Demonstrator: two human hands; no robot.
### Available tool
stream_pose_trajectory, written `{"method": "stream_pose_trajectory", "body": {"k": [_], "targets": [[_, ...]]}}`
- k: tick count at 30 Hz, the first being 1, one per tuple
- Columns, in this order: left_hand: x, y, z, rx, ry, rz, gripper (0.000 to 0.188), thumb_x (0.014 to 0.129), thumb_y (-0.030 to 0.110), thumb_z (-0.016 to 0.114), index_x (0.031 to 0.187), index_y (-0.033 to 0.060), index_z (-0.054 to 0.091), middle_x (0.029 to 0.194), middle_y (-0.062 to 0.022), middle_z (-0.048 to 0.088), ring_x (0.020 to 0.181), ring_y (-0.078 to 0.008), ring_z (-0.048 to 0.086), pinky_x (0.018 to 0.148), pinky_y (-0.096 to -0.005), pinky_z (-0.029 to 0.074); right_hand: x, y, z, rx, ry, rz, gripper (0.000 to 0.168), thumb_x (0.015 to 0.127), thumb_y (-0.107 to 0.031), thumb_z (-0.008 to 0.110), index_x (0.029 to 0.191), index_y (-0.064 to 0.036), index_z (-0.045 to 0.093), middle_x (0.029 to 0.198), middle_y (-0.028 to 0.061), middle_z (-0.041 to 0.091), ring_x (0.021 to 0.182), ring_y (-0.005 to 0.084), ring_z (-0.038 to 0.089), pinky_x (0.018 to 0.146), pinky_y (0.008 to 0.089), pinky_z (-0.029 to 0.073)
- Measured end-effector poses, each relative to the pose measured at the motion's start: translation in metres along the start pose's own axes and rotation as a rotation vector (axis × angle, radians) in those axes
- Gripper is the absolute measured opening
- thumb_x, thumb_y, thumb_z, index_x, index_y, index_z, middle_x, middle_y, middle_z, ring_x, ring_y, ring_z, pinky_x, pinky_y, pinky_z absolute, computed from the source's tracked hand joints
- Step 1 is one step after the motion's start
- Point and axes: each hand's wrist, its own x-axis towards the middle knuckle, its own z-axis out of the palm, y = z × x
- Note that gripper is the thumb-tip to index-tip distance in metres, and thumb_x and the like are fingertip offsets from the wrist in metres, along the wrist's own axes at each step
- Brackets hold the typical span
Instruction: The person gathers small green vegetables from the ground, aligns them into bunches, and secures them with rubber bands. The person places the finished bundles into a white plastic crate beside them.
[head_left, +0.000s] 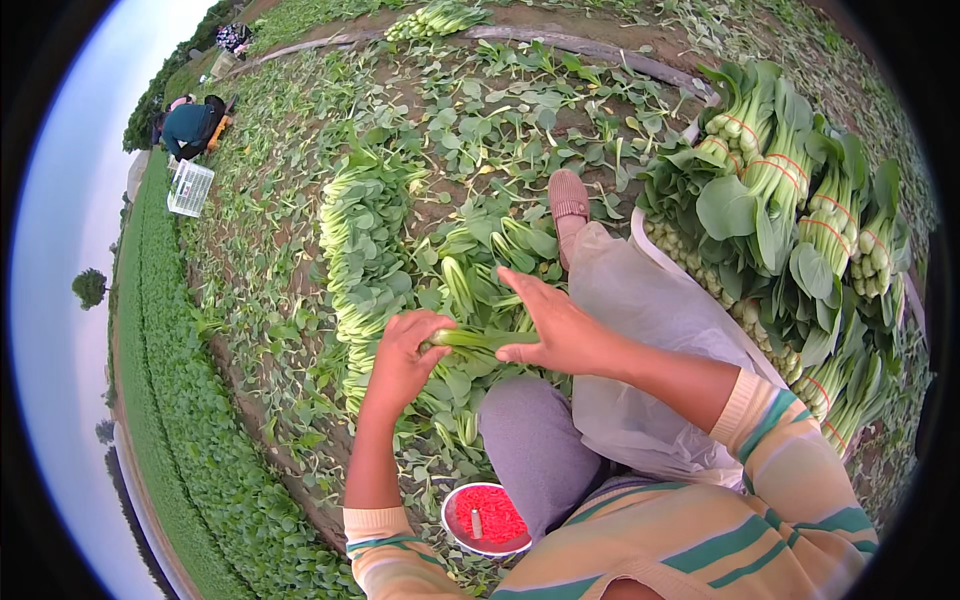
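My left hand (405, 360) grips a green-stemmed bok choy (474, 339) by its pale base, with the leaves pointing right. Beside the leaf end, my right hand (562, 326) is spread, thumb and fingers wide apart. Below both hands lie loose bok choy plants (457, 289) on the ground. To the left runs a long row of harvested bok choy (367, 262), laid with the pale bases outward. At my knee sits a white-rimmed bowl (448, 517) of red rubber bands (495, 510), with a small cylindrical object (476, 523) on top.
On the right, a large container (765, 364) is heaped with banded bok choy bundles (780, 172). A plastic sheet (645, 330) covers my leg. Further off are a bending person (187, 124), a white crate (191, 187), another bok choy pile (435, 20) and standing crop rows (180, 390).
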Motion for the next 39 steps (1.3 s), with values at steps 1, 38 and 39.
{"method": "stream_pose_trajectory", "body": {"k": [1, 38, 39], "targets": [[0.0, 0.021, 0.002, -0.016, -0.037, 0.09, 0.037, 0.068, 0.0, 0.074, 0.102, 0.0105, 0.066, 0.104, -0.0048, 0.063, 0.094, -0.0248, 0.055, 0.081, -0.0339, 0.046, 0.005, 0.011, 0.007, 0.069, 0.065, 0.127, 0.101, 0.077, -0.051, 0.07, 0.145, 0.001, 0.015, 0.143, 0.0274, 0.03, 0.133, 0.036, 0.032, 0.109, 0.0421, 0.029], [0.107, -0.114, 0.272, -0.043, -0.047, -0.324, 0.033, 0.076, 0.018, 0.07, 0.102, 0.0014, 0.056, 0.097, -0.0196, 0.063, 0.086, -0.0376, 0.062, 0.074, -0.0437, 0.05, -0.001, -0.024, -0.063, 0.678, 0.3, 0.441, 0.025, 0.083, -0.017, 0.072, 0.096, -0.005, 0.056, 0.078, -0.0029, 0.055, 0.07, 0.004, 0.049, 0.064, 0.0223, 0.045], [0.113, -0.114, 0.288, 0.033, -0.074, -0.36, 0.035, 0.076, 0.018, 0.069, 0.102, 0.0006, 0.054, 0.098, -0.0191, 0.062, 0.087, -0.0375, 0.062, 0.074, -0.0433, 0.05, 0.0, -0.024, -0.06, 0.666, 0.311, 0.429, 0.024, 0.083, -0.017, 0.071, 0.096, -0.004, 0.056, 0.078, -0.0029, 0.055, 0.07, 0.0042, 0.049, 0.064, 0.0223, 0.045]]}}
